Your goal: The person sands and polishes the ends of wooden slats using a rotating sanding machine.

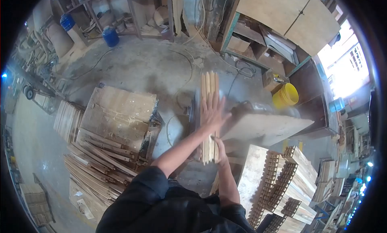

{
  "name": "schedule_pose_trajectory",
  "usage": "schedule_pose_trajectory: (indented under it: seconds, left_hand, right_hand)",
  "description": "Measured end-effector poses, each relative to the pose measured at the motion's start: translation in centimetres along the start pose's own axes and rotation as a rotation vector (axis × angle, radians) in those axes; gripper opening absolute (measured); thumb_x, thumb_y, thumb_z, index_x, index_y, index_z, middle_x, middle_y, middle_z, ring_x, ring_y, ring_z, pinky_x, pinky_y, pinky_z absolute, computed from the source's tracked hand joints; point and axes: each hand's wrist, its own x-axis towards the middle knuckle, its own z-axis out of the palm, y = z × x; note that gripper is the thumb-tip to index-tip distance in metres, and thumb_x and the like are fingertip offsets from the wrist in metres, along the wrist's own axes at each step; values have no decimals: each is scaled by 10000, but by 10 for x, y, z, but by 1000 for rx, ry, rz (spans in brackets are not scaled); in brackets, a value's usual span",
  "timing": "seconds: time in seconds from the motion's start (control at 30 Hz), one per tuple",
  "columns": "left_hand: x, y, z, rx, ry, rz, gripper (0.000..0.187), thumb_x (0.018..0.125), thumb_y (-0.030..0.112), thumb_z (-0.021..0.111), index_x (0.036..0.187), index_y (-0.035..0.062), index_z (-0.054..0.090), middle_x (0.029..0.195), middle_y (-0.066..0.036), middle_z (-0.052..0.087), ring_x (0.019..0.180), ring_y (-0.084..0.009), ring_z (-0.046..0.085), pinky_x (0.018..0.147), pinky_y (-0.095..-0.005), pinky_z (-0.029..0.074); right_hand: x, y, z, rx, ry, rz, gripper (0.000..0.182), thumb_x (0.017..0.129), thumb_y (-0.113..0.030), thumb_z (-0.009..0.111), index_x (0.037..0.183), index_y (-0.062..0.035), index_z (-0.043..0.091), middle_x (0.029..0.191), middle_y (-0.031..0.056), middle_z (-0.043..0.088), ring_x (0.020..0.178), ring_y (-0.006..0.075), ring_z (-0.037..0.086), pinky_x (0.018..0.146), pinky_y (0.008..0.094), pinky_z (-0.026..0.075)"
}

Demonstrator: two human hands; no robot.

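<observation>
A bundle of several narrow wooden strips [208, 82] lies lengthwise in front of me, pointing away from my body. My left hand [213, 114] rests flat across its upper face, fingers spread and slightly smeared by motion. At the near end, my right hand [221, 150] grips the right side of the bundle, thumb toward the top; its other fingers are mostly hidden. A pale flat board [266, 126] extends to the right, just beyond my hands. What supports the strips from below is largely covered.
At left, a worn wooden worktop [119, 108] stands beside piled long wooden pieces [94, 168]. Stacked slotted wooden parts [298, 172] are close on my right. A yellow bucket [286, 96] stands by the cabinet [258, 43]. Cables [244, 68] trail over the floor.
</observation>
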Motion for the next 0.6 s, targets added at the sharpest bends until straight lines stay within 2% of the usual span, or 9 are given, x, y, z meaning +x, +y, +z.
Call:
schedule_pose_trajectory:
  seconds: [0.1,0.13,0.2,0.37,0.47,0.57,0.6]
  left_hand:
    - [28,-15,0,-99,131,-4,855,952,580,527,1588,78,255,1648,-247,138,1521,-462,86,1208,-611,65]
    - [29,-17,-4,-13,26,-48,852,994,650,372,1624,129,131,1665,-220,104,1534,-441,35,1222,-591,20]
    - [24,-22,-8,-19,-6,-46,851,995,652,365,1624,131,126,1664,-221,103,1536,-436,38,1223,-588,21]
    - [5,-19,-7,-58,-29,-17,850,994,660,352,1628,146,113,1664,-228,86,1533,-440,42,1223,-592,17]
    - [-7,-17,4,-101,46,25,874,963,606,484,1616,116,172,1651,-252,116,1524,-466,48,1215,-607,16]
    - [-15,-11,-1,-123,35,30,881,959,612,486,1615,112,175,1650,-258,112,1523,-473,47,1213,-614,16]
    - [-18,-10,-3,-90,10,23,879,966,636,444,1619,123,155,1654,-251,103,1526,-464,49,1217,-607,21]
  right_hand:
    - [30,-20,12,-80,-61,-6,584,962,-524,433,1134,7,605,912,228,663,778,395,664,705,524,575]
    - [34,-21,16,-88,-64,-9,588,965,-529,431,1137,6,603,913,223,660,777,384,659,702,514,572]
    - [36,-15,19,-143,-4,-32,601,964,-548,436,1164,-4,596,913,219,653,772,370,652,698,504,562]
    - [31,5,5,-108,-46,-27,642,947,-588,455,1239,-28,573,931,228,651,788,374,655,715,511,571]
    - [21,15,1,-52,-117,-37,663,951,-584,448,1265,-12,560,973,246,652,818,388,668,735,525,585]
    - [17,24,0,-41,-121,-62,665,954,-588,438,1273,-16,554,972,242,646,813,383,664,732,522,584]
    - [15,26,2,-43,-117,-56,666,954,-589,436,1276,-18,552,972,241,643,812,381,663,731,521,584]
